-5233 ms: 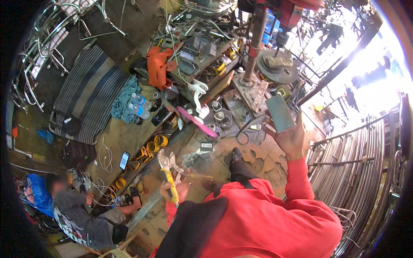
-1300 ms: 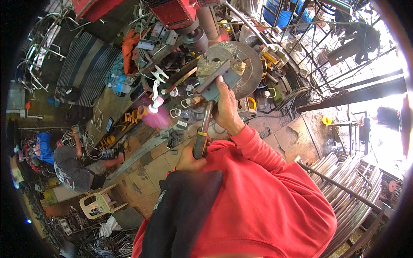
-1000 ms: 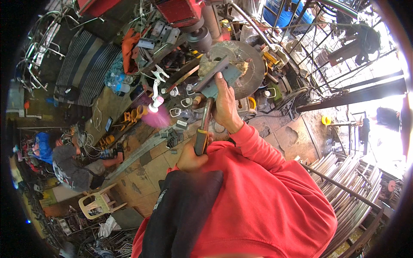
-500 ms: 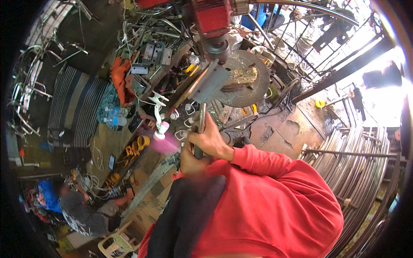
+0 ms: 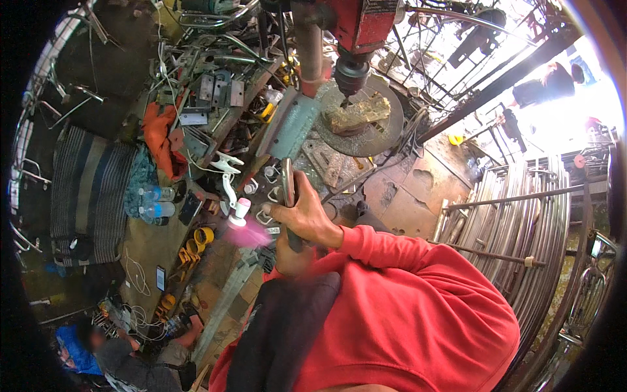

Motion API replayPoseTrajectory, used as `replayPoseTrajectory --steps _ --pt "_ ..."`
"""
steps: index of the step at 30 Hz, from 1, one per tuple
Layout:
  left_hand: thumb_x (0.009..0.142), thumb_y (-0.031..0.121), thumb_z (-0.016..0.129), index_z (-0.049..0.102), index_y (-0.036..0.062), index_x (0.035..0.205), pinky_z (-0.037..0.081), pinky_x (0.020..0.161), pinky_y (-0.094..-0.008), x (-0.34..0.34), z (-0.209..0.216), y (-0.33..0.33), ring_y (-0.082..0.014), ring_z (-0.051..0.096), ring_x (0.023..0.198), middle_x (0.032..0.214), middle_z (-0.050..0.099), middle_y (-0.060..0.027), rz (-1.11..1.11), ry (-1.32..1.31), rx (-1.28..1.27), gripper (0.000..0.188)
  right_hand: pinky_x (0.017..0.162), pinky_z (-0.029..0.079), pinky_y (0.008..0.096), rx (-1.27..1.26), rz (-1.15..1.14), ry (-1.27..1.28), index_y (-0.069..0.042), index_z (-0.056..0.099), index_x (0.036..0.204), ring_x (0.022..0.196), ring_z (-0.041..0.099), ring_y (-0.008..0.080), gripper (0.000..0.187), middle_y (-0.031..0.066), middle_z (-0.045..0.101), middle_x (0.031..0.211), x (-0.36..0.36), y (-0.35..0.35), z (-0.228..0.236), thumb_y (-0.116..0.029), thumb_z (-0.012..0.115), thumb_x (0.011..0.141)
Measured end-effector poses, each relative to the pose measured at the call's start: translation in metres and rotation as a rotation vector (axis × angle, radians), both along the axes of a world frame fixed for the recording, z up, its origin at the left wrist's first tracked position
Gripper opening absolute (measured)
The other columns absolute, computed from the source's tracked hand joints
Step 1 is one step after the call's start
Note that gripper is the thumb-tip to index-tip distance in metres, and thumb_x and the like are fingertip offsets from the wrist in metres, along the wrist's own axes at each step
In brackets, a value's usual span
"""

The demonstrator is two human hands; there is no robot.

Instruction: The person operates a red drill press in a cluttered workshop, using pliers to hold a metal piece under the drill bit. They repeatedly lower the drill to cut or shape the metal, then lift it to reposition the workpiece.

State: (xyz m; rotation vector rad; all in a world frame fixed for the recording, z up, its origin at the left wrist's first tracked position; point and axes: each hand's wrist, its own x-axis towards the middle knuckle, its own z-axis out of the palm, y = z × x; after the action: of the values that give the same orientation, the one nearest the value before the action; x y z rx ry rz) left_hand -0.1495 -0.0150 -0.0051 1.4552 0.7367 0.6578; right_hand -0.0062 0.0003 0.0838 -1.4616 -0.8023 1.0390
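Note:
A long grey metal handle (image 5: 289,184), its exact kind unclear, points up and away from me. My right hand (image 5: 307,219) is closed around its middle. Below, my left hand (image 5: 292,257) grips the lower end, its fingers partly hidden. Just beyond the far end of the handle is a flat grey-green metal plate (image 5: 291,125) with small holes, apparently held by it. The plate is beside the left edge of the drill press's round table (image 5: 366,145). On that table lies a rough wooden block (image 5: 356,114), under the chuck (image 5: 351,70) and its bit.
The red drill press head (image 5: 366,26) hangs above. A clip-on fan (image 5: 241,209) with pink blades is left of my hands. Metal brackets (image 5: 219,91) crowd the bench. Metal tubes (image 5: 496,209) are stacked at right. Another person (image 5: 140,356) sits at lower left.
The plate, the handle and both my hands have shifted left, away from the wooden block. The view has turned too, so the drill press now appears farther right and its chuck shows more fully.

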Motion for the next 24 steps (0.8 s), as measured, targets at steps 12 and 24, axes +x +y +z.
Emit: replayPoseTrajectory --steps 12,24 --pt "0.069 0.015 0.073 0.049 0.0021 0.129 0.046 0.088 -0.0405 0.041 0.068 -0.036 -0.0288 0.058 0.099 0.106 0.057 -0.0145 -0.121 -0.552 -0.947 0.066 0.101 0.047 0.0426 0.058 0.247 0.532 0.000 0.031 0.152 0.119 0.058 0.0254 0.080 0.0162 0.056 0.133 0.097 -0.017 -0.037 -0.049 0.064 0.098" --pt "0.049 0.024 0.068 0.048 -0.0012 0.129 0.042 0.091 -0.0368 0.057 0.094 -0.072 -0.0276 0.055 0.099 0.107 0.056 -0.0163 0.082 -0.432 -1.068 0.087 0.103 0.044 0.0355 0.022 0.302 0.445 0.003 0.042 0.146 0.117 0.055 0.0187 0.077 0.0102 0.058 0.130 0.114 -0.004 -0.035 -0.051 0.066 0.097"
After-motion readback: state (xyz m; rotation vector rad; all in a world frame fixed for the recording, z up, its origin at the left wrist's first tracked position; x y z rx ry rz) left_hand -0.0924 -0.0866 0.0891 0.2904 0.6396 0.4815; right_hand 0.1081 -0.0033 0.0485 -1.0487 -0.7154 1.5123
